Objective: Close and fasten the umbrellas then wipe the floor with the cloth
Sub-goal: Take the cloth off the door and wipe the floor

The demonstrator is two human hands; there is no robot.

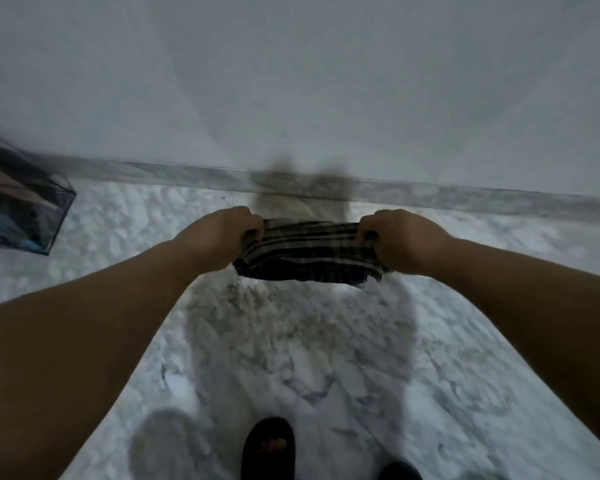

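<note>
A dark checked cloth (307,252) with pale stripes is stretched between my two hands above the white marbled floor (326,358). My left hand (222,233) grips its left end and my right hand (400,239) grips its right end, both with fingers curled shut on the fabric. The cloth's lower edge hangs a little below my hands. Whether it touches the floor I cannot tell. No umbrella shows clearly in this view.
A grey skirting strip (465,197) runs along the foot of the pale wall (326,81) just beyond my hands. A dark glossy box-like thing (21,209) sits at the left edge. My sandalled foot (269,448) stands at the bottom centre.
</note>
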